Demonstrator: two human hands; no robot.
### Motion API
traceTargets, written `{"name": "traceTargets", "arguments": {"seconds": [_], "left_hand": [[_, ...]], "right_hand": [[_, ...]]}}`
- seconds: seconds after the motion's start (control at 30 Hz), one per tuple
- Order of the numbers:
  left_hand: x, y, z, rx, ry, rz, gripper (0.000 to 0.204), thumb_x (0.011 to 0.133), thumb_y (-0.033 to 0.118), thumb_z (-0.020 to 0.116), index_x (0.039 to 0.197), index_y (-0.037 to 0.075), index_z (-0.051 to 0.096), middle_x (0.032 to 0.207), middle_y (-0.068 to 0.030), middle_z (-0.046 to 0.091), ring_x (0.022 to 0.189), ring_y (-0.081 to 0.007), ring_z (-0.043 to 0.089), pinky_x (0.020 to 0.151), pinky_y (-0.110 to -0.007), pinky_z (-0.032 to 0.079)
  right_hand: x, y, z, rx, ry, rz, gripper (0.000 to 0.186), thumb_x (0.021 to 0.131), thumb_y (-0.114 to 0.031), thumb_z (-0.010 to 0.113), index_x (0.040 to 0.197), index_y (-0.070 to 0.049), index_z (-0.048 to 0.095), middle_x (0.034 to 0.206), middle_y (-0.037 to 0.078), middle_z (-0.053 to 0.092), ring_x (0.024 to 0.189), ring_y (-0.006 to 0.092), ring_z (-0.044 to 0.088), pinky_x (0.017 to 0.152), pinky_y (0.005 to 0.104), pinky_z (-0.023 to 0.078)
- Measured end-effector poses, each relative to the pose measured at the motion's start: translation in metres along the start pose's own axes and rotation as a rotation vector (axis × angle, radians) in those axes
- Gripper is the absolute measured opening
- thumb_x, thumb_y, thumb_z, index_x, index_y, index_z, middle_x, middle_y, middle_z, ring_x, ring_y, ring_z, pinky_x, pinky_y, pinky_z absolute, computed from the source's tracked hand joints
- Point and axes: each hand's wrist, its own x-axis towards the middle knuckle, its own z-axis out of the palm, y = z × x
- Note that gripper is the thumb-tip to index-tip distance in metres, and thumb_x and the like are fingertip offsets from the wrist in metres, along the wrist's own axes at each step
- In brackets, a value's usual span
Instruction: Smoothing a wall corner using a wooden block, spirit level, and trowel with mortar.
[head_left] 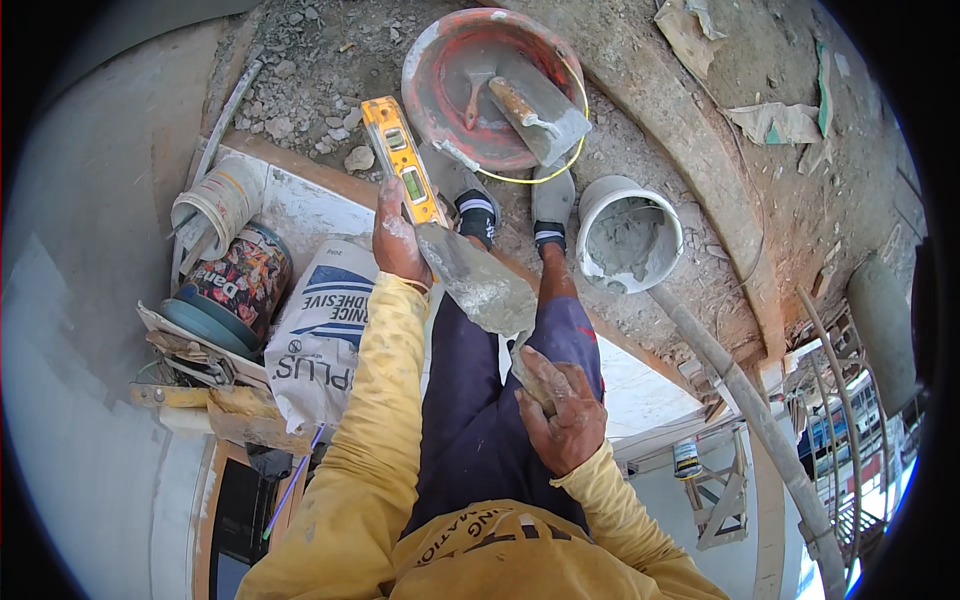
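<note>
My left hand (398,245) is closed on the lower end of a yellow spirit level (402,150), which points up and away with its vials showing. My right hand (568,415) grips the handle of a trowel (480,285). Its grey, mortar-smeared blade lies above my thighs, and the tip reaches close to the left hand and the level's lower end. Whether the blade touches them I cannot tell. Past my feet sits a red, mortar-crusted basin (418,75). It holds a paintbrush (474,100), and a wooden-handled trowel (550,125) rests over its near rim.
Right of my feet stands a white bucket (592,215) of grey mortar. At my left are a white-and-blue bag (325,330), a dark printed paint bucket (240,280) and a dirty white pail (235,195). A long pole (735,385) slants along the right. Rubble covers the ground ahead.
</note>
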Motion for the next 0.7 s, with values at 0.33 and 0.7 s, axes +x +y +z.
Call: {"name": "traceTargets", "arguments": {"seconds": [0.33, 0.7], "left_hand": [[-0.006, -0.003, 0.018, -0.132, 0.009, -0.044, 0.044, 0.095, 0.046, 0.05, 0.112, 0.006, 0.052, 0.092, -0.01, 0.058, 0.076, -0.022, 0.059, 0.065, -0.037, 0.051], [0.004, 0.007, 0.018, -0.138, 0.003, -0.042, 0.043, 0.096, 0.045, 0.05, 0.118, 0.008, 0.052, 0.097, -0.0123, 0.06, 0.08, -0.0232, 0.059, 0.07, -0.04, 0.051]], "right_hand": [[0.005, 0.026, -0.002, 0.074, 0.08, 0.015, 0.053, 0.081, -0.006, 0.069, 0.133, -0.01, 0.057, 0.108, 0.015, 0.064, 0.089, 0.0334, 0.066, 0.077, 0.0389, 0.055], [-0.017, 0.031, -0.014, -0.02, -0.004, -0.027, 0.053, 0.078, -0.01, 0.073, 0.129, -0.02, 0.063, 0.099, 0.01, 0.062, 0.081, 0.0291, 0.067, 0.071, 0.0381, 0.056]]}}
